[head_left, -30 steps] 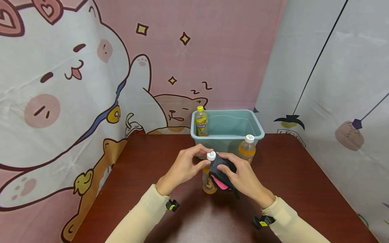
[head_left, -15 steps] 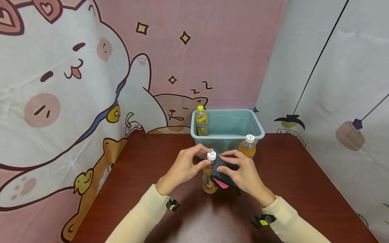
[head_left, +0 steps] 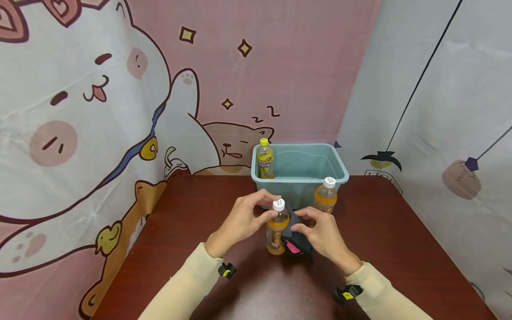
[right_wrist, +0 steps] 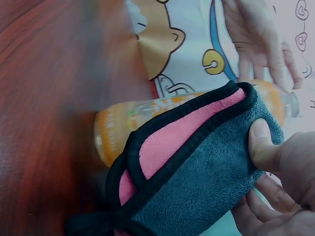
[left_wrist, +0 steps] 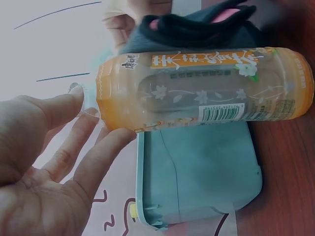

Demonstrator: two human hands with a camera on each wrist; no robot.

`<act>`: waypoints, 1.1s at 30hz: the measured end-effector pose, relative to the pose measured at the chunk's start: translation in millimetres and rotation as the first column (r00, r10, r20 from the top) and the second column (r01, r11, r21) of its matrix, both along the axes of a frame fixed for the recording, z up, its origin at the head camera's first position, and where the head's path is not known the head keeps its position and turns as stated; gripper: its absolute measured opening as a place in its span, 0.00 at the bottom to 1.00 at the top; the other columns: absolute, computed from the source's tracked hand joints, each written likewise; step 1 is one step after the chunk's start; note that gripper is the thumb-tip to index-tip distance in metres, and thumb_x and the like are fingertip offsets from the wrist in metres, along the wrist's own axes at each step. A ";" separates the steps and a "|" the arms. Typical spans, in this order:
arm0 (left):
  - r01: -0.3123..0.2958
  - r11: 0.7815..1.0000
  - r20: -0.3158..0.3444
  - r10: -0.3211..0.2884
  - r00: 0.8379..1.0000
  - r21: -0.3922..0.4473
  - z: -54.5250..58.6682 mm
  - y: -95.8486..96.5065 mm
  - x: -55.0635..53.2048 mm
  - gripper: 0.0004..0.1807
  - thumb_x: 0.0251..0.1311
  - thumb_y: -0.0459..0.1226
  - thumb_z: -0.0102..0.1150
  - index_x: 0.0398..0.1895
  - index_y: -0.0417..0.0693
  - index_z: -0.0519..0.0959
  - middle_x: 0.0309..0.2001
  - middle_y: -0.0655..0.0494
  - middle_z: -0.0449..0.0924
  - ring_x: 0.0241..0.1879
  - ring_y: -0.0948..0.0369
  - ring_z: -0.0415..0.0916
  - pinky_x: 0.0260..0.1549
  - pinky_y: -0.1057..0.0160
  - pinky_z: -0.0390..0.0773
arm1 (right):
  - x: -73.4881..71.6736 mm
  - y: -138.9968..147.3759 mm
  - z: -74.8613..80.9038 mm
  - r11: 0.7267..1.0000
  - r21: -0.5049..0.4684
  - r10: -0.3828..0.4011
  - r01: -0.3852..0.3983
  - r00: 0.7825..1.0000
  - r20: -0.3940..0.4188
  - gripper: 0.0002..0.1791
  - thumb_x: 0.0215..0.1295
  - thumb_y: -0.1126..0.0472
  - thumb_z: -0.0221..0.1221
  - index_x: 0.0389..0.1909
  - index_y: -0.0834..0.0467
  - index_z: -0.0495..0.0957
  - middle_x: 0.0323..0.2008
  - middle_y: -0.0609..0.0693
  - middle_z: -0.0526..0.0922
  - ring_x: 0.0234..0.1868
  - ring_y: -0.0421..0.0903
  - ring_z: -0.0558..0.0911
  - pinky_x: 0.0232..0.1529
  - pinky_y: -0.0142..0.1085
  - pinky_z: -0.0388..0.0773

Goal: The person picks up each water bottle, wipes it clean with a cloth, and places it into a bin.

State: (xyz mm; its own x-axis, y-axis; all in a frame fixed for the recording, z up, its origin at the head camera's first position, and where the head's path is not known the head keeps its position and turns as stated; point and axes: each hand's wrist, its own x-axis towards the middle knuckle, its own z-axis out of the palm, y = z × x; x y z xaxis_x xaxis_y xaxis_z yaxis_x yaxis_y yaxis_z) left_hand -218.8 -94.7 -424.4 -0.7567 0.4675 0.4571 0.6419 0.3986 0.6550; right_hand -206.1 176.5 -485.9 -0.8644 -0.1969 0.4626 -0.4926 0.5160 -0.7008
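A clear plastic drink bottle [head_left: 276, 238] with an orange label and white cap [head_left: 278, 204] stands upright on the table. My left hand [head_left: 245, 218] pinches it at the cap and neck; in the left wrist view the thumb and fingers surround the neck of the bottle [left_wrist: 197, 91]. On the bottle's right side, my right hand [head_left: 323, 232] pinches a folded dark grey cloth [head_left: 294, 226] with a pink inner side. In the right wrist view the cloth [right_wrist: 206, 167] lies in front of the bottle [right_wrist: 115, 132]; whether they touch is hard to tell.
Behind the hands stands a light blue plastic bin [head_left: 304, 178] with a yellow-capped bottle [head_left: 265, 161] in its left corner. A second white-capped orange bottle [head_left: 326, 198] stands before the bin's right front. All rest on a dark red-brown table [head_left: 192, 222] against a cartoon-printed curtain [head_left: 296, 66].
My right hand has shifted slightly to the right and down with the cloth, uncovering more of the bottle's front. The left hand keeps its place at the cap.
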 end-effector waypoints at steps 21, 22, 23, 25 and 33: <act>-0.011 1.000 0.013 0.011 1.000 -0.006 -2.4 1.9 -1.1 0.20 0.76 0.36 0.79 0.67 0.55 0.86 0.62 0.57 0.95 0.59 0.59 0.95 0.64 0.57 0.93 | -10.5 -1.6 -41.9 0.910 0.397 0.084 -0.114 0.992 0.092 0.13 0.65 0.60 0.86 0.45 0.60 0.95 0.43 0.50 0.97 0.45 0.47 0.95 0.45 0.42 0.95; -0.012 1.000 0.015 0.012 1.000 -0.008 -2.8 2.0 -1.2 0.20 0.76 0.36 0.79 0.67 0.55 0.86 0.62 0.57 0.95 0.59 0.60 0.95 0.64 0.57 0.93 | -10.2 -1.7 -42.1 0.911 0.397 0.084 -0.115 0.992 0.093 0.13 0.64 0.61 0.86 0.45 0.60 0.95 0.43 0.50 0.97 0.45 0.47 0.95 0.45 0.42 0.95; -0.012 1.000 0.013 0.012 1.000 -0.008 -3.1 2.0 -1.2 0.20 0.76 0.37 0.79 0.67 0.55 0.86 0.62 0.58 0.96 0.59 0.60 0.95 0.64 0.57 0.93 | -9.9 -1.8 -42.4 0.912 0.395 0.083 -0.113 0.992 0.093 0.13 0.64 0.61 0.86 0.44 0.60 0.95 0.43 0.50 0.97 0.45 0.46 0.95 0.45 0.41 0.94; -0.014 1.000 0.010 0.014 1.000 -0.007 -3.1 1.9 -1.0 0.20 0.76 0.37 0.79 0.67 0.55 0.86 0.62 0.58 0.96 0.59 0.60 0.95 0.64 0.57 0.93 | -9.1 -1.9 -42.5 0.915 0.389 0.080 -0.111 0.992 0.095 0.13 0.65 0.60 0.86 0.44 0.60 0.95 0.43 0.50 0.97 0.44 0.45 0.95 0.44 0.39 0.93; -0.013 1.000 0.000 0.013 1.000 -0.003 -0.5 0.4 0.7 0.21 0.75 0.36 0.79 0.68 0.54 0.86 0.62 0.56 0.95 0.58 0.59 0.95 0.62 0.58 0.94 | -6.8 -1.6 -43.8 0.927 0.363 0.073 -0.100 0.993 0.087 0.13 0.66 0.59 0.85 0.46 0.59 0.95 0.46 0.53 0.98 0.45 0.45 0.96 0.43 0.34 0.91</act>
